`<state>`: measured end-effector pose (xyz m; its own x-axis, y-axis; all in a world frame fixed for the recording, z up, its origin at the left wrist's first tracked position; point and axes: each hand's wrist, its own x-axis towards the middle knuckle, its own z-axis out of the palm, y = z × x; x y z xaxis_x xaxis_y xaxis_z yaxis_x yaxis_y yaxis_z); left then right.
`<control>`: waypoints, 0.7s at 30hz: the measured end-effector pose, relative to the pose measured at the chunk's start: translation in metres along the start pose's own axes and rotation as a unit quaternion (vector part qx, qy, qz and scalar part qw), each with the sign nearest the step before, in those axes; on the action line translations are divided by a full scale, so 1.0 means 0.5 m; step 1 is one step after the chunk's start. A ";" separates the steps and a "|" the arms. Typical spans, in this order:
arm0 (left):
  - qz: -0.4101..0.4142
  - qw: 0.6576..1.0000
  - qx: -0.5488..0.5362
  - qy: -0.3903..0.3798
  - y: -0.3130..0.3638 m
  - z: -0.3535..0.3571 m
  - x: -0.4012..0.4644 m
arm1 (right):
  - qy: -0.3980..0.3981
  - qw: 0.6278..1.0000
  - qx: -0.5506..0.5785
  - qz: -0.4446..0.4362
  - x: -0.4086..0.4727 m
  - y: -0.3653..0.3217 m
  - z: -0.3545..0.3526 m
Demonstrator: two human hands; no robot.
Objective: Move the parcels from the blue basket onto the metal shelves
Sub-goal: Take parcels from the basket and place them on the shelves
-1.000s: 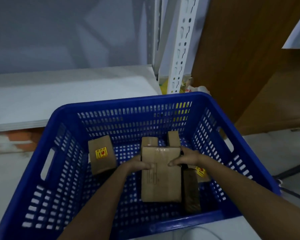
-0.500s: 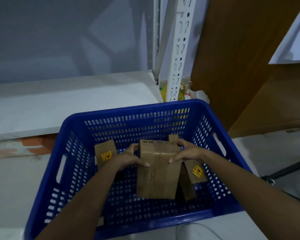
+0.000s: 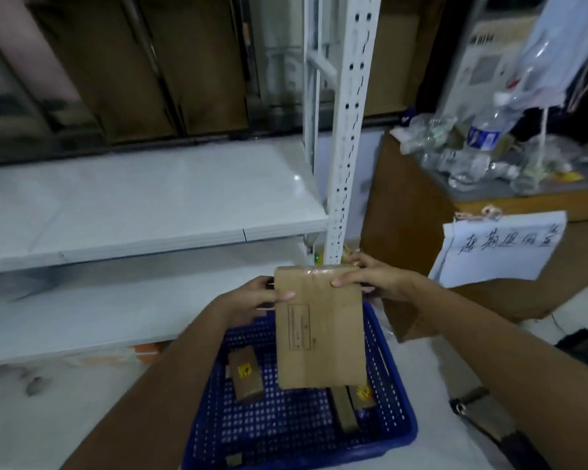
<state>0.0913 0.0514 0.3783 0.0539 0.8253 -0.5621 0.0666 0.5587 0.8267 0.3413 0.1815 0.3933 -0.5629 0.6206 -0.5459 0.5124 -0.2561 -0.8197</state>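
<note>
The white metal shelves point(image 3: 143, 205) stand on the left, and their boards look bare. The left hand point(image 3: 248, 301) pinches the top left edge of a flat brown parcel point(image 3: 319, 330). The parcel hangs upright in the air above the blue basket point(image 3: 381, 432), near its far rim. The right hand point(image 3: 370, 278) grips the top right corner. The parcel looks light and stiff, with smooth tape on top, so holding both top corners seems safe. Smaller parcels point(image 3: 245, 376) lie on the basket floor.
</note>
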 end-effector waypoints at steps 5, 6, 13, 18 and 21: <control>0.042 0.997 -0.051 0.041 0.296 -0.011 -0.195 | 0.030 0.996 0.045 -0.068 -0.180 -0.294 -0.073; 0.047 0.996 -0.062 0.050 0.355 -0.012 -0.234 | 0.037 0.994 0.057 -0.085 -0.216 -0.350 -0.088; 0.064 0.983 -0.132 0.109 0.700 0.003 -0.466 | -0.033 0.993 0.038 -0.102 -0.437 -0.641 -0.146; 0.019 0.973 -0.152 0.173 0.831 0.014 -0.572 | -0.034 0.994 0.015 -0.102 -0.521 -0.772 -0.161; 0.011 0.968 -0.162 0.189 0.872 0.007 -0.621 | -0.040 0.994 0.007 -0.103 -0.544 -0.829 -0.157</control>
<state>0.1068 0.0384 0.9131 -0.3200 0.7739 -0.5465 -0.2508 0.4871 0.8366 0.3332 0.1770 0.8953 -0.7055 0.5997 -0.3778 0.3715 -0.1411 -0.9176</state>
